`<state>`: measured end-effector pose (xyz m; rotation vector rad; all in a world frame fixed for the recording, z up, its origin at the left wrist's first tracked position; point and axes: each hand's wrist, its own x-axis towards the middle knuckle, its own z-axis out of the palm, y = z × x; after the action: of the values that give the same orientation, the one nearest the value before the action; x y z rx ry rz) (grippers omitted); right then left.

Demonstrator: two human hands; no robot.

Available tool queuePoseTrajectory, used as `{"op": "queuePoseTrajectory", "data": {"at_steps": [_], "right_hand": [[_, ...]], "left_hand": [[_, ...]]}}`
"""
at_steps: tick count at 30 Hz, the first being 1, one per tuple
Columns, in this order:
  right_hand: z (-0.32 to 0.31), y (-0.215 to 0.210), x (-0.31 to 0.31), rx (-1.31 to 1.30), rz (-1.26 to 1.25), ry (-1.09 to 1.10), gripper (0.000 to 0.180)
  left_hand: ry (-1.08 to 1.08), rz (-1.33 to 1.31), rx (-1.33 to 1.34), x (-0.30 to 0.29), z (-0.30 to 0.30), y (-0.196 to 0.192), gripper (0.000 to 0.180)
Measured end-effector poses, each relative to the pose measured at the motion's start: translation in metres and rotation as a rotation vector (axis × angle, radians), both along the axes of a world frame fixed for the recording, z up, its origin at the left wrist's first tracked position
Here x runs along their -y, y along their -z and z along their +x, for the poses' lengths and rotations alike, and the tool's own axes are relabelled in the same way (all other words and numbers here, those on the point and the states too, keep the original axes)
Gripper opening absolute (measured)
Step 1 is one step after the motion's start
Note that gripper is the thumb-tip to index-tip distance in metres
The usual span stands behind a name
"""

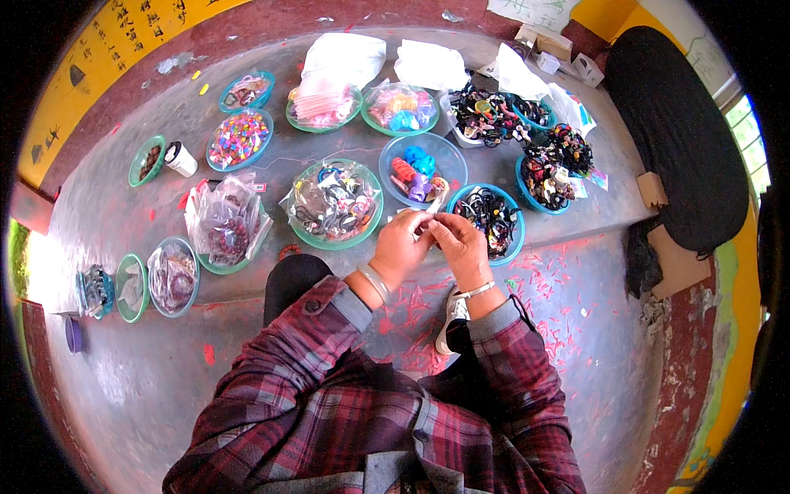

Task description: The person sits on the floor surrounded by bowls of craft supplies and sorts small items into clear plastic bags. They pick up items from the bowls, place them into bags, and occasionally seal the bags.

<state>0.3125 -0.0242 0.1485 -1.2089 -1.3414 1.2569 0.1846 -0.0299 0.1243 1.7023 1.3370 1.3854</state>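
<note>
My left hand (pixel 401 247) and my right hand (pixel 465 249) meet in front of me, thumbs and fingers pinched together at the tips. A small whitish strip (pixel 439 202) shows just beyond the fingertips; whether they grip it is unclear, and anything between them is too small to make out. Just beyond the hands stands a translucent blue bowl (pixel 457 161) with red, blue and purple bundles in it. Beside my right hand is a blue basin (pixel 519 237) of black hair ties. To the left of my hands sits a green basin (pixel 329 244) of plastic-bagged hair accessories.
More basins spread left, including one of colourful beads (pixel 239 138) and one holding bagged dark red beads (pixel 230 235). A white cup (pixel 181 160) stands among them. White bags (pixel 346 58) lie at the back. Red scraps (pixel 568 288) litter the lower floor past the raised edge.
</note>
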Motion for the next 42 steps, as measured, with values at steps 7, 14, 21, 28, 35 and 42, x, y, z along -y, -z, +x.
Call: {"op": "queuePoseTrajectory", "data": {"at_steps": [7,14,21,28,35,42], "right_hand": [[0.011,0.003,-0.010,-0.189,-0.177,0.071,0.015],[0.023,0.001,-0.015,-0.293,-0.210,0.149,0.007],[0.028,-0.008,-0.015,-0.269,-0.283,-0.010,0.008],[0.033,-0.001,-0.018,-0.207,-0.274,-0.150,0.005],[0.027,-0.014,-0.013,-0.213,-0.309,-0.145,0.005],[0.028,-0.007,-0.016,-0.137,-0.303,-0.186,0.006]], "left_hand": [[0.118,0.210,-0.412,0.011,0.004,-0.017,0.037],[0.107,0.312,-0.219,0.009,-0.001,-0.012,0.033],[0.225,-0.361,0.567,-0.006,-0.017,-0.015,0.026],[0.388,-0.567,0.634,-0.006,-0.018,-0.011,0.016],[0.356,-0.530,0.756,-0.004,-0.016,-0.010,0.011],[0.295,-0.437,0.723,-0.006,-0.016,-0.004,0.010]]}}
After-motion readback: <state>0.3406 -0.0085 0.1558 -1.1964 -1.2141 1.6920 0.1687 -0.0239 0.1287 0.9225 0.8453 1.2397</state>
